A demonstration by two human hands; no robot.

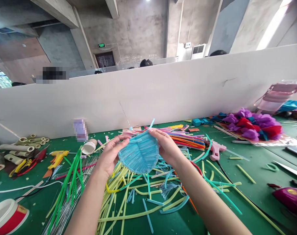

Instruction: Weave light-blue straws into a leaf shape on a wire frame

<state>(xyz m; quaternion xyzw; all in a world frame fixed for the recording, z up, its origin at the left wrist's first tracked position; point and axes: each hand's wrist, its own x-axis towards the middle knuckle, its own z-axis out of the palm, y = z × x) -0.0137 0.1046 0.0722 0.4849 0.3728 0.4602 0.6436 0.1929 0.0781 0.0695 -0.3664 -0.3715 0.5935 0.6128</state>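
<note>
Blue chenille leaf [140,155] hung above the yellow-green pipe cleaners [110,192], its rounded edge downward, straighter edge uppermost, midrib slanting down rightward; which axis was longer, I could not tell. Left grip [114,151] pinched its left corner, right grip [166,145] its upper right, both closed against it.

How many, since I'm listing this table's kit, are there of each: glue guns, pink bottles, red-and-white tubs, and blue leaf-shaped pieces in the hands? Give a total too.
Glue guns: 2 (yellow glue gun, pink glue gun)
Pink bottle: 1
Red-and-white tub, partly out of frame: 1
Blue leaf-shaped piece: 1
Total: 5
</note>
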